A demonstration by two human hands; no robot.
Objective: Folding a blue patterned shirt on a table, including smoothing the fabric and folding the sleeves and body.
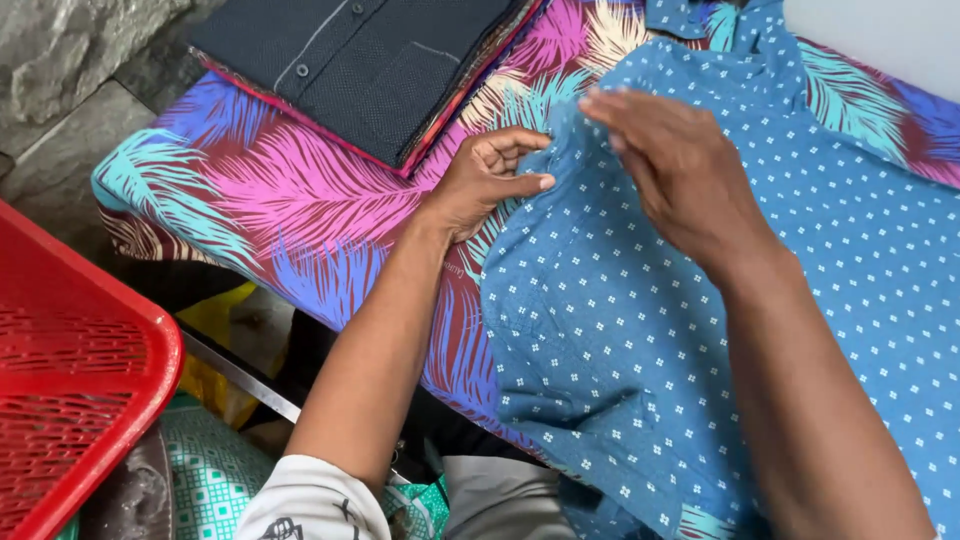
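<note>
Head view: we look down at two bare hands that work on a blue shirt point(700, 330) spread over a table.
Blue shirt: it is light blue with small white dots, and it lies flat on the right half of the cloth, with its collar toward the upper edge of the picture.
Left hand point(490, 180): we see it at the left edge of the shirt, palm turned up, fingers curled; the thumb and the forefinger are pressed together on the edge of the fabric.
Right hand point(670, 160): it lies over the shirt from above, back of the hand toward us, the fingertips meeting the same fold near the left hand. The fingers are bent down on the fabric, but we cannot tell if they pinch it, because the hand hides them.
Table cloth point(300, 190): it is dark red with big feather leaves in pink, blue and turquoise, and it covers the whole table under the shirt.
Dark shirt point(370, 55): a folded navy shirt with buttons lies on top of a stack, at the upper left, well apart from the hands.
Red crate point(70, 370): a plastic crate with a grid stands at the lower left, beside the table.
</note>
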